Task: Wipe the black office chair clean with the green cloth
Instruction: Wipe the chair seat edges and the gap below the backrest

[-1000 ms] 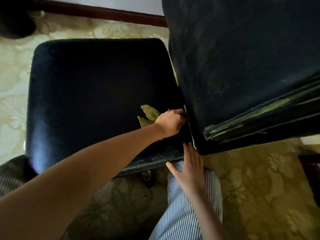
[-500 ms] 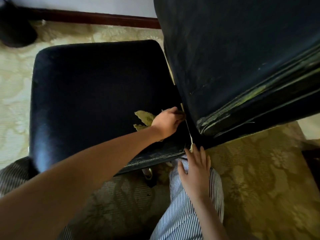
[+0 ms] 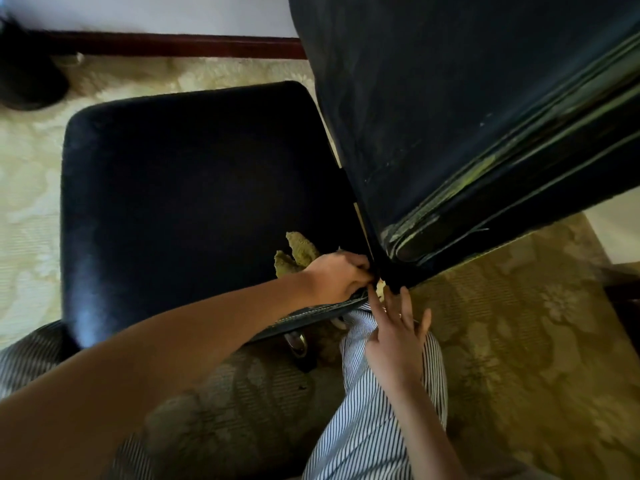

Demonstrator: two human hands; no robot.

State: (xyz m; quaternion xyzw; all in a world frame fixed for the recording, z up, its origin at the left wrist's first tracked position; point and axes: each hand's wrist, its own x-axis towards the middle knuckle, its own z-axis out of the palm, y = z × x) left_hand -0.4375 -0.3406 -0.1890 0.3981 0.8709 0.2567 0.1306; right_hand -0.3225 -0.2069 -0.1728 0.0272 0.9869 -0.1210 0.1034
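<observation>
Far left I see the black chair seat [image 3: 173, 202] standing on patterned carpet [image 3: 519, 341]. My left hand [image 3: 337, 278] is clenched around the green cloth [image 3: 298, 252], which is pressed into the seat's rear corner where it meets the backrest [image 3: 450, 116]. My right hand [image 3: 398, 330] is released, with straight fingers touching the backrest's lower corner above my striped trouser leg [image 3: 363, 427].

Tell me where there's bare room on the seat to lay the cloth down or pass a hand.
The seat is bare from its far edge to the green cloth, and along its left side. Crowded: the near right corner, where the left hand grips the cloth at the backrest crease and the right hand reaches the backrest's lower corner.
</observation>
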